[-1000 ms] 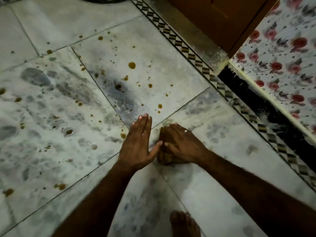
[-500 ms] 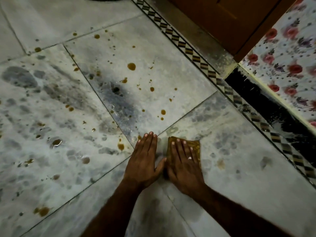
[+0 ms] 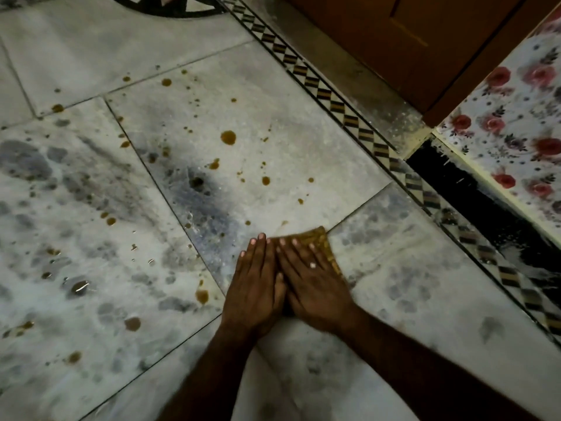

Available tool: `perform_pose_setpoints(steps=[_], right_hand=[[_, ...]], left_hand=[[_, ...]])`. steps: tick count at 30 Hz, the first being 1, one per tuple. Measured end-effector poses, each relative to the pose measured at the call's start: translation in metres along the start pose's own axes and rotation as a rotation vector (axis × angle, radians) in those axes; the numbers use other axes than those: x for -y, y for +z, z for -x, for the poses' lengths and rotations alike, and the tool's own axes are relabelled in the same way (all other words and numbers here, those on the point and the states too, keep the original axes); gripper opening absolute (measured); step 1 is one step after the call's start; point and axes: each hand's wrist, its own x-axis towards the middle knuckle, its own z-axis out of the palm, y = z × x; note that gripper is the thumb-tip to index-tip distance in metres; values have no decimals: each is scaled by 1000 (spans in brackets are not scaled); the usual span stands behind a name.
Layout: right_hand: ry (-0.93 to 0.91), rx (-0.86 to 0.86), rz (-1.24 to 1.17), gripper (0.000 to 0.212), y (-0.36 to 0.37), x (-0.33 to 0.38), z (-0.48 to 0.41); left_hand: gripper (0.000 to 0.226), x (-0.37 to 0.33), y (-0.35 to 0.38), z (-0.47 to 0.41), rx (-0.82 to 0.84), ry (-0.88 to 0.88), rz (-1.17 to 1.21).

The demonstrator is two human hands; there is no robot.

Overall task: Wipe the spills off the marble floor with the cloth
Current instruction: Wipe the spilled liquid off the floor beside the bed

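Note:
A small brown-yellow cloth point(image 3: 324, 242) lies flat on the grey-white marble floor point(image 3: 303, 123), mostly hidden under my right hand point(image 3: 312, 278). That hand presses on it with fingers straight and together, a ring on one finger. My left hand point(image 3: 256, 287) lies flat beside it, touching the right hand, fingers extended, partly on the cloth's left edge. Brown spill drops point(image 3: 228, 137) dot the tile just beyond the cloth, and more brown drops point(image 3: 202, 296) lie to the left of my hands.
A patterned tile border point(image 3: 358, 126) runs diagonally at right. Beyond it stand a brown wooden door point(image 3: 425, 41) and a floral fabric point(image 3: 522, 123) above a black strip point(image 3: 485, 214). Clear water drops point(image 3: 79, 286) sit at left.
Both hands slid forward across the floor with the cloth, toward the spotted tile. The left hand closed in against the right. The cloth's far corner now shows ahead of the fingertips.

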Motion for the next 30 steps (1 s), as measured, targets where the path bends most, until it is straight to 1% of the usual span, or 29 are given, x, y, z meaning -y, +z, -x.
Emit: perform_pose_setpoints(steps=[3, 5, 8, 10, 12, 14, 17, 18, 19, 20, 22, 24, 25, 27, 30], right_hand=[[26, -40, 14, 70, -1, -9, 26], [102, -44, 31, 72, -3, -18, 29], [256, -24, 23, 74, -8, -30, 5], [277, -26, 7, 72, -11, -31, -26], [222, -34, -7, 70, -9, -26, -52], [139, -62, -1, 68, -3, -23, -59], [-45, -71, 10, 67, -3, -29, -28], [-89, -72, 20, 69, -4, -38, -14], [-94, -72, 37, 71, -6, -50, -2], [-49, -75, 56, 72, -7, -64, 4], [148, -75, 82, 72, -8, -97, -1], [313, -59, 81, 70, -12, -120, -30], [348, -57, 71, 69, -13, -123, -51], [336, -50, 36, 69, -13, -112, -88], [216, -89, 40, 68, -5, -84, -102]], left_hand=[[60, -7, 10, 4, 1, 8, -45], [61, -11, 12, 7, 5, -2, -68], [62, -9, 7, 4, 19, -16, -105], [62, -5, 3, -3, 19, -33, -130], [61, -3, 2, -10, 6, -48, -142], [60, -3, 3, -18, -12, -41, -145], [62, -6, 9, -19, -15, -1, -153], [63, -8, 11, -17, 0, 11, -159], [64, -9, 13, -16, 13, 12, -166], [66, -9, 15, -16, 22, 2, -175], [70, -10, 20, -15, 41, -27, -185], [72, -13, 23, -14, 49, -31, -199], [72, -14, 24, -14, 45, -25, -212], [69, -18, 28, -11, 29, -23, -225], [68, -28, 34, -4, 11, -38, -203]])
